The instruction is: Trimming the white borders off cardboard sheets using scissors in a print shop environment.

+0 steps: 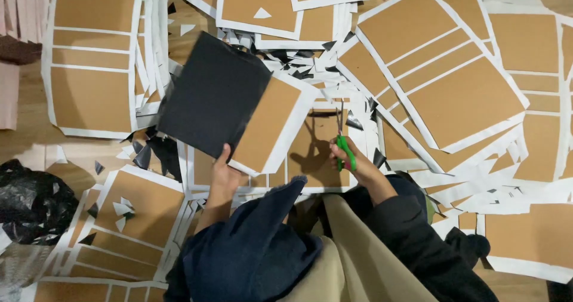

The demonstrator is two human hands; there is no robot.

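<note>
Almost no bare floor point(24, 141) shows: only a wooden strip at the far left is uncovered. Stacks of brown-and-white card sheets point(441, 81) crowd the right and far sides, another stack point(95, 57) fills the far left, and black and white offcuts point(298, 63) litter the middle. A crumpled black bag point(30, 203) blocks the near left.

- You see 2 bare hands, the left hand point(225, 169) and the right hand point(352, 162), with no gloves, rings or watch visible.
- Your left forearm is uncovered up to a bunched dark navy sleeve point(250, 248).
- Your right arm wears a black sleeve point(418, 236) reaching the wrist.
- Tan fabric point(352, 260) covers your lap between them.
</note>
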